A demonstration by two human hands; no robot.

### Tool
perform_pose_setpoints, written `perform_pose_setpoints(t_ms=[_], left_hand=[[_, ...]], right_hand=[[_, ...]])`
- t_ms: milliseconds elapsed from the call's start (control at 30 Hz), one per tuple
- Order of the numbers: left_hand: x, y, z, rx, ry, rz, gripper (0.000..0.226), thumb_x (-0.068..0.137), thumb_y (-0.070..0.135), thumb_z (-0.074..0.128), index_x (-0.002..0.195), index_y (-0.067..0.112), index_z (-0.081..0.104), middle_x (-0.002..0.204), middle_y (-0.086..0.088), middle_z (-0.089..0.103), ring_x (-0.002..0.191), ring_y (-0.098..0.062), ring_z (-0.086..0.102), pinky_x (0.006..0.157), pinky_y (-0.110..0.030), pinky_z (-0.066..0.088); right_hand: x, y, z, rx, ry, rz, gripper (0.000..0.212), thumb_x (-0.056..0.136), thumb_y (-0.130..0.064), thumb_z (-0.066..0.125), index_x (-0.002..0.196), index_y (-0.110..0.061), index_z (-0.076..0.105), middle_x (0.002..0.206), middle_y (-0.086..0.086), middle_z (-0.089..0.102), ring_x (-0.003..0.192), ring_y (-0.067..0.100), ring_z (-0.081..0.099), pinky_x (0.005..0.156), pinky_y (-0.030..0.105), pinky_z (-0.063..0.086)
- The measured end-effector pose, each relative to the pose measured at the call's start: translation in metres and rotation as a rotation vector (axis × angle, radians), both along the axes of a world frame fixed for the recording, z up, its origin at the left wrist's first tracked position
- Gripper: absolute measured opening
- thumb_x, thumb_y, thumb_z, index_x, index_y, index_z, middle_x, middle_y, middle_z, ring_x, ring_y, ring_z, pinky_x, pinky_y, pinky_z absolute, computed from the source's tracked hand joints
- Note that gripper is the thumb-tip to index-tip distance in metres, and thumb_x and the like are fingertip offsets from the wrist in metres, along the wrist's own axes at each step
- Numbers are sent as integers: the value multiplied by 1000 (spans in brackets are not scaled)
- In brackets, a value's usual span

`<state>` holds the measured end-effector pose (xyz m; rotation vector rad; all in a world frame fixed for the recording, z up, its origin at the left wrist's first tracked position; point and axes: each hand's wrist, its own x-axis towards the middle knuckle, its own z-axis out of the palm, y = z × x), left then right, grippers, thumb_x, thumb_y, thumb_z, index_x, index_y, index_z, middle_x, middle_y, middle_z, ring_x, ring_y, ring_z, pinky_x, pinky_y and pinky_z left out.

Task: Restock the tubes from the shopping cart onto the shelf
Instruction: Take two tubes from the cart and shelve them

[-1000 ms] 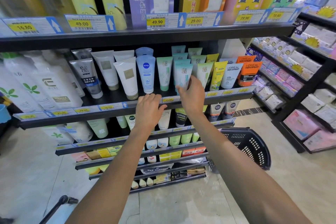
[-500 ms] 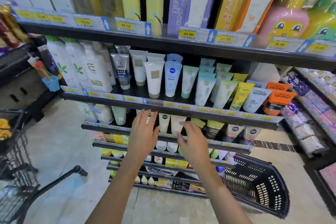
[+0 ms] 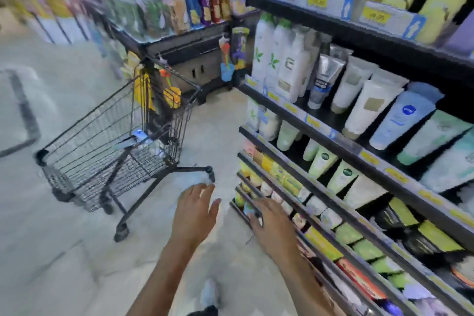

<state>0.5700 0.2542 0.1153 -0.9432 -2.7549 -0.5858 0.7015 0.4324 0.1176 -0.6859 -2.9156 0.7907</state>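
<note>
A black wire shopping cart [image 3: 107, 136] stands on the floor at the left, with a few pale tubes [image 3: 139, 140] lying in its basket. The dark shelf [image 3: 341, 136] at the right carries rows of upright tubes, among them a blue one [image 3: 402, 117] and white ones [image 3: 369, 108]. My left hand [image 3: 195, 210] hovers low over the floor, fingers spread, holding nothing. My right hand [image 3: 272, 226] is beside it, close to the bottom shelf edges, fingers straight and empty. The view is blurred by motion.
A second shelf unit [image 3: 179, 7] with packaged goods stands behind the cart. White bottles [image 3: 282, 59] fill the tube shelf's left end. Lower shelves [image 3: 333, 238] hold small boxes and tubes. Pale tiled floor [image 3: 64, 251] spreads at the left and front.
The view has swung left from the shelf to the cart. Both hands left the tube shelf and dropped low, empty, toward the floor.
</note>
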Motion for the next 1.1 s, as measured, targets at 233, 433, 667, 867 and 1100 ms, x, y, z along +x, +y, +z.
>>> perform_pose_setpoints(t_ms=[233, 433, 667, 867, 1100], left_hand=[[-27, -121, -19, -60, -77, 339, 36, 88, 31, 77, 118, 13, 70, 107, -8, 70, 94, -35, 67, 78, -44, 57], [-57, -205, -42, -70, -183, 562, 40, 83, 29, 83, 117, 12, 73, 107, -9, 74, 92, -34, 71, 74, -41, 59], [-147, -253, -50, -43, -230, 679, 34, 91, 39, 63, 116, 17, 69, 104, -3, 70, 90, -32, 68, 71, -42, 56], [-246, -251, -37, -18, -282, 661, 39, 91, 33, 70, 125, 15, 67, 106, -4, 70, 97, -32, 66, 78, -43, 57], [-369, -221, -40, -46, -262, 603, 41, 96, 36, 64, 130, 14, 63, 115, -8, 68, 103, -34, 65, 84, -47, 55]], right_hand=[[-112, -76, 8, 13, 27, 335, 45, 106, -41, 50, 145, -21, 56, 148, -2, 55, 140, 17, 44, 117, 29, 29], [-232, -138, 24, 20, 32, 544, 48, 107, -42, 47, 150, -20, 50, 155, -1, 47, 145, 19, 38, 119, 34, 31], [-341, -191, 16, -4, 26, 587, 46, 105, -43, 49, 147, -23, 53, 150, -5, 51, 142, 16, 40, 115, 33, 34], [-399, -191, -7, -19, -45, 582, 44, 105, -45, 50, 143, -25, 58, 146, -8, 54, 138, 14, 45, 112, 32, 39], [-490, -164, -33, -48, -130, 574, 45, 105, -46, 48, 144, -25, 55, 149, -7, 51, 137, 16, 43, 113, 33, 40]])
